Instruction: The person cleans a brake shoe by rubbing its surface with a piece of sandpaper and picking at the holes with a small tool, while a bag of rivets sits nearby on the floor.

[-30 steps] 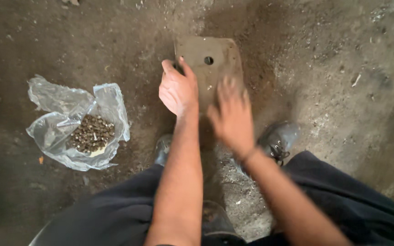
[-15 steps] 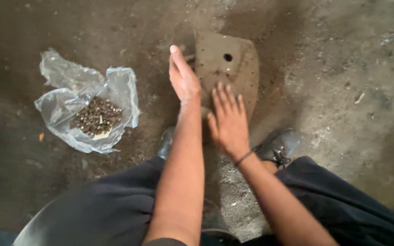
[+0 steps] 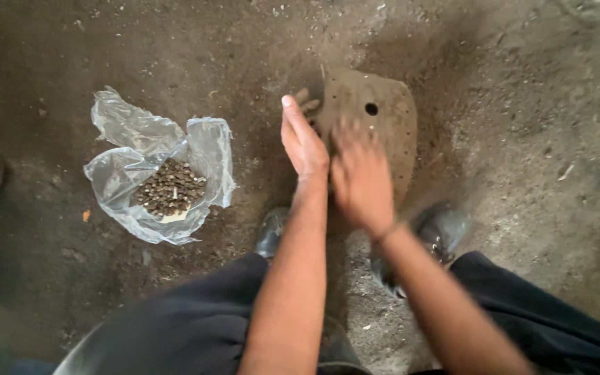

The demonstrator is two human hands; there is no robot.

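Since half a second ago the right hand point(image 3: 361, 177) has slid up onto the near part of the plate point(image 3: 376, 125), where earlier it lay just short of it with fingers plainly spread; the left hand point(image 3: 303, 142) stays edge-on at the plate's left side.

Plate: flat, roughly rectangular with rounded corners, coated in brown dust, pierced by one round dark hole toward its far end. It lies on the ground at centre, just beyond the person's shoes.

Left hand: fingers straight and held together, thumb side up, pressed against the plate's left edge, gripping nothing that shows. Fingertips of this hand appear to curl at the plate's far left corner.

Right hand: palm down on the plate's surface and blurred by motion, so whether its fingers are spread or curled cannot be told; nothing is seen clasped in it.

Ground point(image 3: 522, 104): packed dirt, gritty, strewn with small chips. Open room lies right of and beyond the plate.

Bag point(image 3: 203, 149): clear crinkled plastic, spread open on the left, well apart from the plate, holding a heap of small dark metal pieces point(image 3: 170, 187).

Shoes: a dark, dusty pair, one point(image 3: 272, 232) near the left forearm, one point(image 3: 439, 232) right of the right wrist.
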